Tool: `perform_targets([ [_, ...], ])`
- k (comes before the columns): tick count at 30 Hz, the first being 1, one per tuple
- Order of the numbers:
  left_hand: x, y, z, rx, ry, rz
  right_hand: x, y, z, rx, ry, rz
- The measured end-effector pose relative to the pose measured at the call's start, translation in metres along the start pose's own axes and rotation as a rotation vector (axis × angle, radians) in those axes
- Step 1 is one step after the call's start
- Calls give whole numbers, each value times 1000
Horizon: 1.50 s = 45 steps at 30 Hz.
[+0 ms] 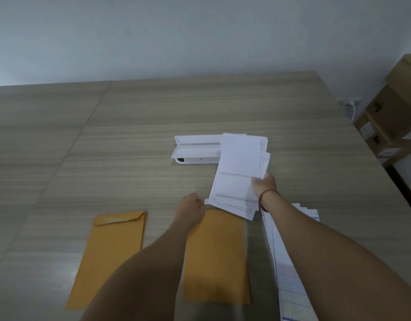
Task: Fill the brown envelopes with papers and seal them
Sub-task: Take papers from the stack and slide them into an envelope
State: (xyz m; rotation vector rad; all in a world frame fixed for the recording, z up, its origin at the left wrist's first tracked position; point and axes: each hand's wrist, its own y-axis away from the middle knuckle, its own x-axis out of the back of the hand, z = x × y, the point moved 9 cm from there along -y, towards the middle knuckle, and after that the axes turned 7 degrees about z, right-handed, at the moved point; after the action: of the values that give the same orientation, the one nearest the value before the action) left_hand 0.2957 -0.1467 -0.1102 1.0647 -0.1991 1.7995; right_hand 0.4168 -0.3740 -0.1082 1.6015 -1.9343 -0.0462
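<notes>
Two brown envelopes lie flat on the table. The left envelope [111, 256] has its flap at the far end. The right envelope [216, 258] lies under my left forearm. Above its far end I hold a loose sheaf of white printed papers [239, 172]. My right hand [264, 184] grips the sheaf at its right edge, and my left hand [191, 207] pinches its lower left corner. The sheets are fanned out and tilted.
A white open case [192, 151] sits behind the papers. More printed sheets [290, 274] lie under my right forearm at the right. Cardboard boxes [394, 107] on a shelf stand beyond the table's right edge. A wall runs along the back.
</notes>
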Motion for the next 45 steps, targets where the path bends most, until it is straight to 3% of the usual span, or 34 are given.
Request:
perform_targets([
  [4, -22, 1, 2, -121, -224, -176, -7, -4, -8, -2, -108, 45],
  [10, -34, -4, 8, -242, -398, -193, -23, -7, -6, 0, -159, 52],
  [24, -45, -16, 10, -228, -299, -253, -51, 2, -5, -42, -183, -47],
  [33, -36, -14, 11, -244, -159, -174, -51, 9, -11, -14, -187, -52],
  [39, -40, -15, 1, -112, -90, -245, -59, 21, -19, 94, -36, -154],
  [45, -31, -17, 11, -151, -119, -205, -52, 30, -18, 161, 108, -171],
])
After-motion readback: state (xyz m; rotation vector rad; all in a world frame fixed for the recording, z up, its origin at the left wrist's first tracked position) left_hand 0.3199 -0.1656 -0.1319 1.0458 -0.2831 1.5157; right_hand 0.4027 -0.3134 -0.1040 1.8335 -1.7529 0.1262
